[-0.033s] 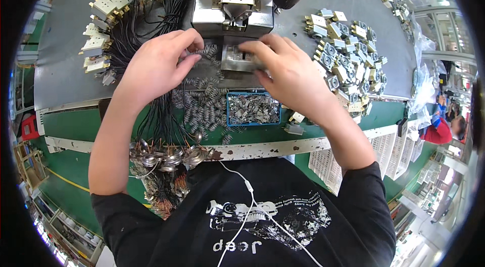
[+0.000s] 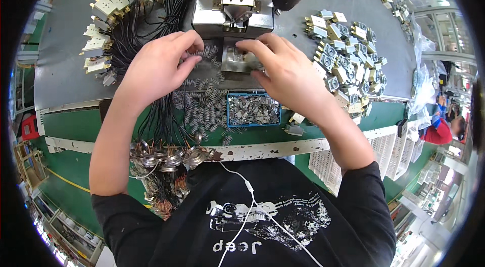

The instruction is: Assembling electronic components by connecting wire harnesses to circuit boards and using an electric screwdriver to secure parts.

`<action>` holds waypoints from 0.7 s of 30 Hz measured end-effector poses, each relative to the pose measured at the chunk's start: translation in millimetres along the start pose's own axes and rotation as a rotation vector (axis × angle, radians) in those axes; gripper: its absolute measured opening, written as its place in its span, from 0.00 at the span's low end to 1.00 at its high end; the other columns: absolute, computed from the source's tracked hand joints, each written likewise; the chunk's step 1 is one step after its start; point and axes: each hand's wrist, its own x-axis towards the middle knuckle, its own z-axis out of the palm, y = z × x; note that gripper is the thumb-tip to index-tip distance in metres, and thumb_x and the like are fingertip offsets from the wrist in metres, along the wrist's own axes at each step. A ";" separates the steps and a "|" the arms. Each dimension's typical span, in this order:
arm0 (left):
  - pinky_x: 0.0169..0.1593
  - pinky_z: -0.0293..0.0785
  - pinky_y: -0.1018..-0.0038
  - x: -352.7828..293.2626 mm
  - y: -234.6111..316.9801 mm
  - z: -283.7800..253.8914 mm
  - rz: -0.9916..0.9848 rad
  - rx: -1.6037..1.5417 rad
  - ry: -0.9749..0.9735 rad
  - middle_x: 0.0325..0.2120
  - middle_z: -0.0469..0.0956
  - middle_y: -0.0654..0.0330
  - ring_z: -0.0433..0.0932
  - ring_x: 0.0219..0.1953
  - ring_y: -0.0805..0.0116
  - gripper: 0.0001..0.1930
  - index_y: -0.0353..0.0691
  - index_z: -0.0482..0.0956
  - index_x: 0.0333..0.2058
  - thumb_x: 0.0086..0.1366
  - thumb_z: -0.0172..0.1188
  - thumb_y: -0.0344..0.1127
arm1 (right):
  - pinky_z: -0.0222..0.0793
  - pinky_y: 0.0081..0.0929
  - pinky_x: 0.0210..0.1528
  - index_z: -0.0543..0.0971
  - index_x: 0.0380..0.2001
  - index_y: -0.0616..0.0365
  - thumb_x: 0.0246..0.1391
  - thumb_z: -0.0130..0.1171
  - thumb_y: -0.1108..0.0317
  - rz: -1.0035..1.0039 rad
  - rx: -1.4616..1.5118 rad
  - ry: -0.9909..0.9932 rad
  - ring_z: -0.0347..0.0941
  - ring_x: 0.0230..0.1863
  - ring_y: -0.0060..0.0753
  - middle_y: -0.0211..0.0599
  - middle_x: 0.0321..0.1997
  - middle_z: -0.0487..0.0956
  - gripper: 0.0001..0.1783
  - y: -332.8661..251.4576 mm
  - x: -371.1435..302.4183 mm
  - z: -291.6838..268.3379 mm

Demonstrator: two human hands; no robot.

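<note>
Near the bottom of the frame, a bundle of black wires [image 2: 161, 115] with metal discs hangs over the surface [image 2: 70, 80] edge. Above it lie loose springs [image 2: 202, 105] and a blue tray [image 2: 252, 109] of small metal clips.

Higher, at centre, both hands work at the small press [image 2: 237, 14]. The left hand [image 2: 156, 67] has its fingers curled and pinched, probably on a spring, though the fingertips hide it. The right hand [image 2: 288, 72] pinches something at the metal fixture [image 2: 237, 59] under the press head.

Fingers sit close under the head; a stroke now could nip them. A spring could also slip and jump into the pile.

Nothing differs from the other picture: same hands, same parts, same places.
</note>
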 end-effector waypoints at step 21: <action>0.47 0.76 0.62 2.0 2.2 23.5 0.229 0.364 -0.041 0.33 0.77 0.60 0.79 0.42 0.59 0.07 0.42 0.82 0.34 0.58 0.69 0.33 | 0.78 0.39 0.50 0.84 0.42 0.56 0.52 0.70 0.71 -0.068 0.109 0.110 0.81 0.47 0.45 0.36 0.52 0.85 0.13 25.0 -3.2 26.6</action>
